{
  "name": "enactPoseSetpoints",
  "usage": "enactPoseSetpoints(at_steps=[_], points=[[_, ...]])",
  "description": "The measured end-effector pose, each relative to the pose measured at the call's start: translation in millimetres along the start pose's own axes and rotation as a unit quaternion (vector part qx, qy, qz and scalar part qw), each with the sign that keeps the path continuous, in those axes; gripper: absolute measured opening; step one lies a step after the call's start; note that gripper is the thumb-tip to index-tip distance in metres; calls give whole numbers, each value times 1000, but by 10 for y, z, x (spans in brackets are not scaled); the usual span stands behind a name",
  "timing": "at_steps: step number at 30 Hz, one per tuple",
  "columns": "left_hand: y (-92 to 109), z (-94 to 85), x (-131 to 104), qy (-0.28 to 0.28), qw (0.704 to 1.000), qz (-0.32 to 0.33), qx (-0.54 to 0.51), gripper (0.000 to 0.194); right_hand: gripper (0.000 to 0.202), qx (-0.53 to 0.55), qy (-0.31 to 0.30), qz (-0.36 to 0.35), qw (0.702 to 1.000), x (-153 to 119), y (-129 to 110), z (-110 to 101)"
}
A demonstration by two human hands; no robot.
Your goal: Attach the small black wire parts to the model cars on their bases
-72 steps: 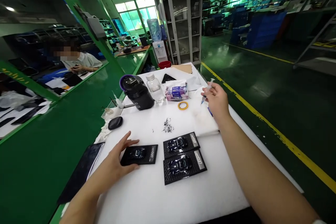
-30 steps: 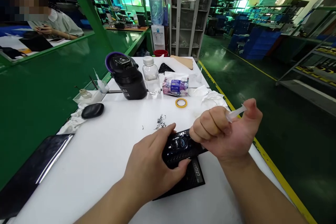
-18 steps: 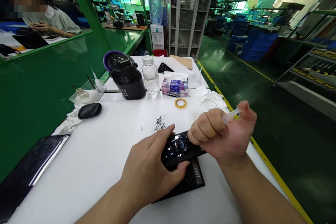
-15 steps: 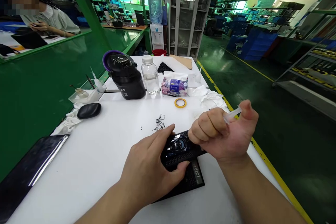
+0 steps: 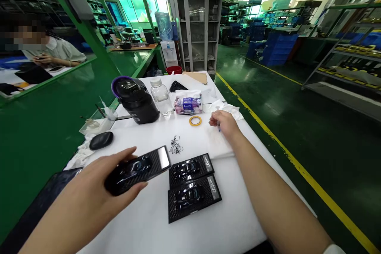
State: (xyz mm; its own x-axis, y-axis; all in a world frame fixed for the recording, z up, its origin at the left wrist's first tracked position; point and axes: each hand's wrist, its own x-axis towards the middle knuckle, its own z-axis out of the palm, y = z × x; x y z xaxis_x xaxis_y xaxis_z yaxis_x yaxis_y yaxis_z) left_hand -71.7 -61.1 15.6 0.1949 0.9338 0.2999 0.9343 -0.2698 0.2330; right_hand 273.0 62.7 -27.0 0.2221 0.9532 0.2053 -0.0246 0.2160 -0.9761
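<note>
Head view: the left hand (image 5: 92,184) has a carbon-weave plaque (image 5: 155,166) pinched by its long edges, thumb on the near side, fingers on the far one. Looks lifted and tilted, since its silver nameplate (image 5: 163,157) is blowing out white. My guess is the edge grip keeps skin off the glossy dark model car (image 5: 138,168) mounted on top.

The right hand (image 5: 225,124) is off by the crumpled white tissue (image 5: 230,110), fingers curled around a slim blue-tipped tool (image 5: 219,128); most of it's hidden, so can't say more.

Between the hands, two matching plaques, a far one (image 5: 209,165) and a near one (image 5: 216,193), lie flat and lined up the same way, probably for tidiness. Can't tell if their edges touch or overlap. Wispy black slivers (image 5: 176,147) sit loosely heaped beyond them on the smooth white counter (image 5: 238,202).

Further out: flat yellow tape ring (image 5: 195,125), shiny soft wipes pack (image 5: 188,104), clear bottle (image 5: 161,98), chunky matte-black jug (image 5: 141,107).
</note>
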Motion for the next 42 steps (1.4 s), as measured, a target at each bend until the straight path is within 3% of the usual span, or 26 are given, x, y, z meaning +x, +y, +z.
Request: enactPoseSetpoints(at_steps=[2,4,7,8,10,13,16,21,24,26,30,34,37,42], points=[[-239,43,-204,-40,999,10,4,62,37,-36,28,-13,999,-53,-6,28],[-382,112,-365,-88,996,12,-10,60,41,-56,99,-46,992,-152,-111,34],[-363,173,-434,-130,991,-2,-41,57,47,-78,190,-150,967,-358,-336,34],[-309,171,-407,-137,989,-2,-50,56,38,-96,180,-206,957,-429,-399,46],[-181,136,-285,-147,986,15,-70,56,18,-122,87,-290,945,-551,-476,100],[-38,76,31,-170,980,52,-92,47,8,-148,-53,-330,931,-647,-475,234],[-28,129,422,-177,978,65,-94,34,14,-162,-86,-322,929,-651,-420,335],[-168,436,886,-214,964,125,-97,27,17,-184,-97,-286,935,-646,-403,346],[-176,526,938,-204,964,153,-83,20,13,-216,-138,-263,930,-762,-427,400],[-123,490,892,-198,962,172,-74,17,9,-236,-179,-261,919,-913,-437,494],[69,240,689,-139,968,197,-73,19,20,-318,-292,-266,862,-1278,-413,743],[297,5,494,-35,976,120,-179,14,33,-403,-379,-227,801,-1448,-383,872],[441,41,439,10,965,106,-241,8,25,-372,-366,-226,823,-1375,-394,831],[494,326,400,97,955,166,-224,10,11,-254,-227,-175,924,-1133,-408,692]])
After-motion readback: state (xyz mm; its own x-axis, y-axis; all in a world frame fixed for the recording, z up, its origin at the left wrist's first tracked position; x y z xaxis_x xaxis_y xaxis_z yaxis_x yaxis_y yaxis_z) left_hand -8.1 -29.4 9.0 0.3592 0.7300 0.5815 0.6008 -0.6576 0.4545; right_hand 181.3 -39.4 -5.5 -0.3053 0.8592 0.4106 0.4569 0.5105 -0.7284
